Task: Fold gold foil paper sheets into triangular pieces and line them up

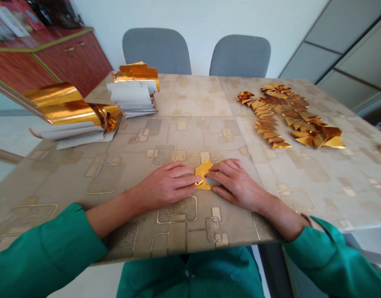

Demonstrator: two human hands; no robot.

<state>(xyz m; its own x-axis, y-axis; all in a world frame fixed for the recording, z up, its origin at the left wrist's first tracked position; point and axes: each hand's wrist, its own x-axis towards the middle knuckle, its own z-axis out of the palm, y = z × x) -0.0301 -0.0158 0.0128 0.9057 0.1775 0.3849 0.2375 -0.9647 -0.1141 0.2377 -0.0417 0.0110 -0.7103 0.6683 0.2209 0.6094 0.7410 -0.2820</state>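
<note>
A small sheet of gold foil paper, partly folded, lies on the patterned tablecloth close to the table's front edge. My left hand presses its fingertips on the paper's left side. From the right, my right hand pinches a folded flap, where a bit of the pale back side shows. The fingers of both hands are held close together and hide parts of the paper's edges.
Stacks of gold foil sheets with white backs stand at the left and back left. Folded gold pieces lie in rows at the back right. Two grey chairs stand behind the patterned table, with a reddish cabinet at the far left.
</note>
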